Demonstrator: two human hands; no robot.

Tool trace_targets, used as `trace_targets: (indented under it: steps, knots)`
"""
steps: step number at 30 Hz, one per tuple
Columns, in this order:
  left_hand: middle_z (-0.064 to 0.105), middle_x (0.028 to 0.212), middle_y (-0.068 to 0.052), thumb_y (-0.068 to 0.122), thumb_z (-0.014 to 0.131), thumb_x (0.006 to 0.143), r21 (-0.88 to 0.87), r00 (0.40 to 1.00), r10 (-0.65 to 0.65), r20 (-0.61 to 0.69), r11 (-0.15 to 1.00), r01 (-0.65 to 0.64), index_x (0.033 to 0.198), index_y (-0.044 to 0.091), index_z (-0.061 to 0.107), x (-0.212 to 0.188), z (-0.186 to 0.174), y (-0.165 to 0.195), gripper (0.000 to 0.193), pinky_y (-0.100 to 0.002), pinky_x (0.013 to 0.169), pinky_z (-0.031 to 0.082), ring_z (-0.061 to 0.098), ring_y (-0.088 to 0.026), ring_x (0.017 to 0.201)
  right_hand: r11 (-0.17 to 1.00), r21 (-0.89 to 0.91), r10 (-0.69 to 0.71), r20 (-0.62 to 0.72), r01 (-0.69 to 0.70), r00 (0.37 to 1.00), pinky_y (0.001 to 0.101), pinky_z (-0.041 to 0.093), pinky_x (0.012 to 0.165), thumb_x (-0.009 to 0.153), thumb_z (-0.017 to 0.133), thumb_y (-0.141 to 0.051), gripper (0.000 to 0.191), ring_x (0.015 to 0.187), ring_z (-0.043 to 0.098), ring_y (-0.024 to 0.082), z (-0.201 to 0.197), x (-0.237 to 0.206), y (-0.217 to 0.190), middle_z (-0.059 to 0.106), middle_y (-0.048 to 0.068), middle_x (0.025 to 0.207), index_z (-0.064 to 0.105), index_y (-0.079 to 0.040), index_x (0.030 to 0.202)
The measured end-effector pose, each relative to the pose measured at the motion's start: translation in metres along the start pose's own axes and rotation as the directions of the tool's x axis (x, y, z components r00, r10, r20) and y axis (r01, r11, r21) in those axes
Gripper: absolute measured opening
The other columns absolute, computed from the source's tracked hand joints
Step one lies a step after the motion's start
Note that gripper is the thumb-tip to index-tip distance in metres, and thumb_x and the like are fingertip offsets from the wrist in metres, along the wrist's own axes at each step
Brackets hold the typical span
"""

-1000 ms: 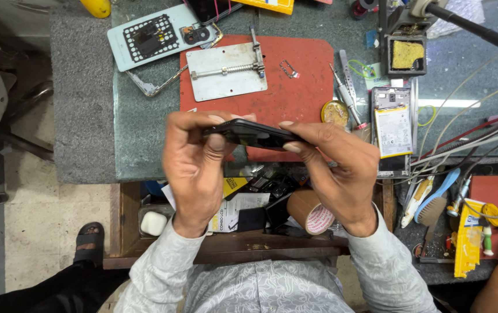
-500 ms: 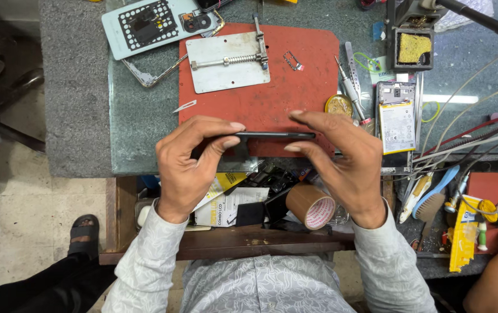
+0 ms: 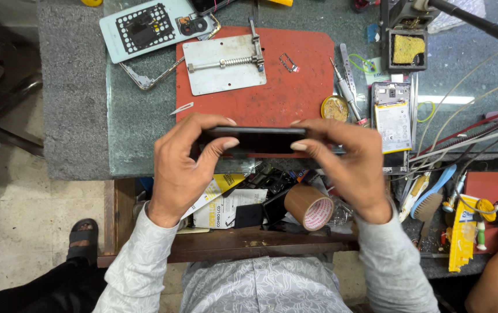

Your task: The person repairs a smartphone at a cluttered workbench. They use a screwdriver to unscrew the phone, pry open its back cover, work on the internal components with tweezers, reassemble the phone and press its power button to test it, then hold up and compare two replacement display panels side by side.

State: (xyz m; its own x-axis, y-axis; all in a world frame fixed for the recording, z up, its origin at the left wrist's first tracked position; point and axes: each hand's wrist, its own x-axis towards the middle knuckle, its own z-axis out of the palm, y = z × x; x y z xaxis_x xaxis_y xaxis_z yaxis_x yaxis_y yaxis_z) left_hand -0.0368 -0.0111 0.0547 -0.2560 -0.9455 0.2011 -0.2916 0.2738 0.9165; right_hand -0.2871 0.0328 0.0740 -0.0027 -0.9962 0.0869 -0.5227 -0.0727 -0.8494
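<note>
A black phone (image 3: pixel 259 140) is held level above the near edge of the red work mat (image 3: pixel 295 93). My left hand (image 3: pixel 182 168) grips its left end, thumb on the near side and fingers over the top. My right hand (image 3: pixel 350 165) grips the right end the same way. The phone's screen side faces me, dark. Both hands hover over an open drawer below the glass-topped bench.
On the mat lies a metal clamp plate (image 3: pixel 224 64). A pale phone back cover (image 3: pixel 144 28) sits at the far left, an opened phone (image 3: pixel 392 119) and screwdriver (image 3: pixel 347 93) at right. The drawer holds a brown tape roll (image 3: pixel 309 207) and boxes. Cables and a brush (image 3: pixel 428 200) crowd the right.
The phone has been turned from a tilted hold to level, and both hands have shifted slightly away from my body toward the mat. My view has moved a little closer to the bench.
</note>
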Motion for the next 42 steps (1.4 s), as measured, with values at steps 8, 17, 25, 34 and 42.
trace_targets:
  steps: [8, 17, 25, 34, 42]
  knots:
    - [0.059, 0.115, -0.012, 0.017, 0.073, 0.100, 0.413, 0.993, 0.114, -0.013, 0.905, -0.099, 0.124, 0.004, 0.068, 0.000, 0.006, 0.003, 0.028, -0.044, 0.095, 0.045, 0.053, -0.032, 0.109, 0.871, -0.448, -0.269, -0.093, 0.201, 0.959, 0.0396, 0.050, 0.077, 0.095, 0.081, -0.008, 0.012, 0.087, 0.067, 0.029, -0.014, 0.072, 0.013, 0.067, 0.013, 0.095, 0.074, -0.001, 0.101]
    - [0.056, 0.124, -0.009, 0.016, 0.070, 0.100, 0.476, 0.982, 0.149, -0.120, 0.876, -0.074, 0.121, 0.008, 0.070, -0.006, 0.011, -0.007, 0.023, -0.046, 0.103, 0.040, 0.048, -0.032, 0.120, 0.799, -0.570, -0.277, -0.068, 0.190, 0.958, 0.0478, 0.046, 0.077, 0.088, 0.086, -0.015, 0.025, 0.088, 0.060, 0.035, 0.016, 0.091, 0.028, 0.065, 0.013, 0.092, 0.065, -0.003, 0.092]
    - [0.061, 0.122, -0.007, 0.003, 0.066, 0.105, 0.373, 0.940, 0.164, -0.300, 0.927, -0.042, 0.120, 0.008, 0.073, -0.017, 0.002, 0.002, 0.018, -0.039, 0.101, 0.046, 0.053, -0.028, 0.115, 0.835, -0.506, -0.253, -0.003, 0.216, 0.968, 0.0435, 0.049, 0.075, 0.094, 0.081, -0.006, 0.020, 0.086, 0.065, 0.033, 0.013, 0.088, 0.018, 0.071, 0.014, 0.093, 0.063, 0.001, 0.099]
    - [0.065, 0.117, -0.007, 0.005, 0.076, 0.096, -0.197, 0.988, -0.030, -0.154, 0.980, -0.001, 0.120, 0.004, 0.072, -0.028, 0.029, 0.037, 0.025, -0.025, 0.081, 0.062, 0.072, -0.013, 0.096, 0.908, 0.396, 0.137, 0.027, -0.136, 0.990, 0.0230, 0.054, 0.078, 0.094, 0.078, -0.002, 0.020, 0.088, 0.066, 0.008, 0.001, 0.018, -0.027, 0.069, 0.001, 0.097, 0.065, -0.003, 0.109]
    - [0.071, 0.107, -0.006, 0.000, 0.075, 0.097, -0.477, 0.984, -0.128, -0.121, 0.877, 0.056, 0.110, 0.000, 0.075, -0.041, 0.060, 0.039, 0.013, -0.023, 0.081, 0.061, 0.071, -0.010, 0.094, 0.743, 0.622, 0.318, 0.000, -0.249, 0.948, 0.0227, 0.053, 0.074, 0.092, 0.075, 0.003, 0.016, 0.083, 0.068, 0.010, 0.020, -0.027, -0.027, 0.073, 0.005, 0.093, 0.066, 0.000, 0.105]
